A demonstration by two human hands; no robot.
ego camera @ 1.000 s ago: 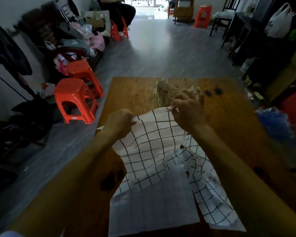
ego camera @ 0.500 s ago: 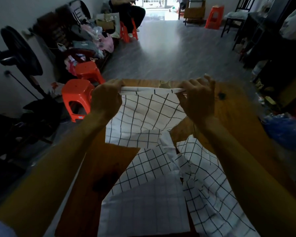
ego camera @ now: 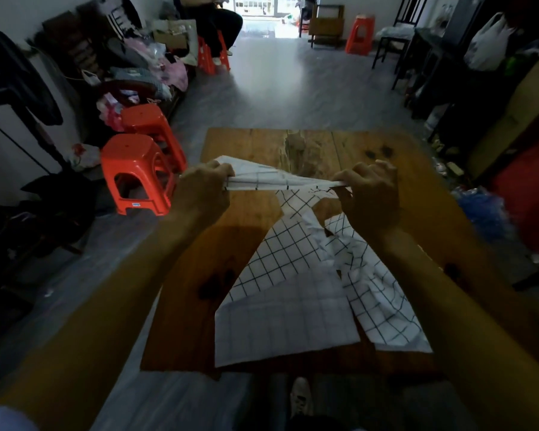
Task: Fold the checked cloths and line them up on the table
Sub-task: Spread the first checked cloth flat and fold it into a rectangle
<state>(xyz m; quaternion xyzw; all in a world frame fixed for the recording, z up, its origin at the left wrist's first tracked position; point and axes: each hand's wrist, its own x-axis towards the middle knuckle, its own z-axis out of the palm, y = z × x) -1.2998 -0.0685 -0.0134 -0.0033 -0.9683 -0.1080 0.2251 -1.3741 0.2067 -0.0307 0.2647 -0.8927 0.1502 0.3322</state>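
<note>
My left hand (ego camera: 203,190) and right hand (ego camera: 367,194) each pinch an end of the checked cloth (ego camera: 280,181), pulling its edge taut above the table (ego camera: 246,144) so it hangs straight for folding; more cloths (ego camera: 293,293) lie near me.

I note two red plastic stools (ego camera: 140,157) on the floor left of the workspace, a standing fan (ego camera: 22,79) against the left wall, and cluttered clothing (ego camera: 147,73) beyond. A white plastic bag (ego camera: 487,45) hangs far right; another red stool (ego camera: 359,34) stands near the doorway.
</note>
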